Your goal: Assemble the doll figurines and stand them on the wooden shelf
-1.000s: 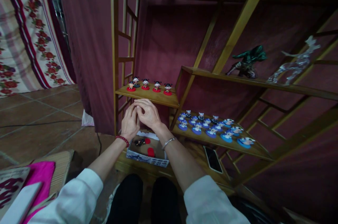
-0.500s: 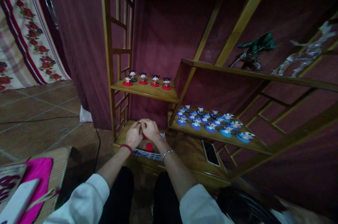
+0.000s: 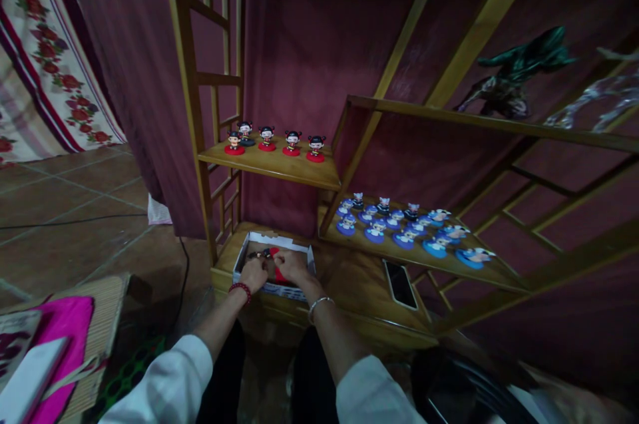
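A shallow white cardboard box (image 3: 310, 256) sits on the lowest wooden board, with both my hands reaching down into it. Inside lie small dark figurine parts (image 3: 258, 254) and red round bases (image 3: 274, 252). My left hand (image 3: 253, 273), with a red bead bracelet at the wrist, has its fingers curled at the box's left side; whatever is in them is hidden. Beside it my right hand (image 3: 292, 267), wearing a silver bangle, is closed with fingertips down by the red pieces. I cannot make out what it pinches.
On the upper left shelf (image 3: 269, 166) stand several black-haired figurines (image 3: 292, 140) on mostly red bases. Several blue and purple figurines (image 3: 377, 229) fill the lower right shelf. A phone (image 3: 401, 284) lies right of the box. A green-caped statue (image 3: 524, 71) stands higher up. A woven-top table (image 3: 102, 324) is at left.
My hands were together above the box. They have now lowered into it and moved apart, and more of the box shows. The view has shifted slightly.
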`<state>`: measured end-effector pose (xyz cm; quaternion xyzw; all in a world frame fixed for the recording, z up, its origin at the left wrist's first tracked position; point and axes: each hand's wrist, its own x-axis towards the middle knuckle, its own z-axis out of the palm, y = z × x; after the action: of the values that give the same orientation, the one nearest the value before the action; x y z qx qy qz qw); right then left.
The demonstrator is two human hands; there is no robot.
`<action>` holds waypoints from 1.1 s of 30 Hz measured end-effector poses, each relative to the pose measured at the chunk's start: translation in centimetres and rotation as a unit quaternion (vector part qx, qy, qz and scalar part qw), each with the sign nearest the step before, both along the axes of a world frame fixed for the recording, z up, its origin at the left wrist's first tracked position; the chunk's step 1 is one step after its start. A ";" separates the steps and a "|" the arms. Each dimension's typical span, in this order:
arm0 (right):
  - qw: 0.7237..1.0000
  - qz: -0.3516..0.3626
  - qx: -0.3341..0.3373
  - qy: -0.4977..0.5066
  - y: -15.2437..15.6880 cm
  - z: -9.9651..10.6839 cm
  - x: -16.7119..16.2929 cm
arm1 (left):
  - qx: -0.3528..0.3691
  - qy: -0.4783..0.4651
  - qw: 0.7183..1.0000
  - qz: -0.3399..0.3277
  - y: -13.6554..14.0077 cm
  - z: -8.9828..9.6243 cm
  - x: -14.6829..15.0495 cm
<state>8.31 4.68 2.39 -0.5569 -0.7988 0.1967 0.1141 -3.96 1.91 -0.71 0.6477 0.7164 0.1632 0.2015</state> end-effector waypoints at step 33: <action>0.992 -0.089 -0.068 -0.054 2.2 -7.4 2.3 | -0.141 0.091 0.986 -0.020 3.6 -3.2 1.4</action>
<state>10.62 6.85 -5.00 -0.6418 -0.7362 0.2089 0.0497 -2.55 5.53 -3.95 0.6394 0.7342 -0.0036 0.2285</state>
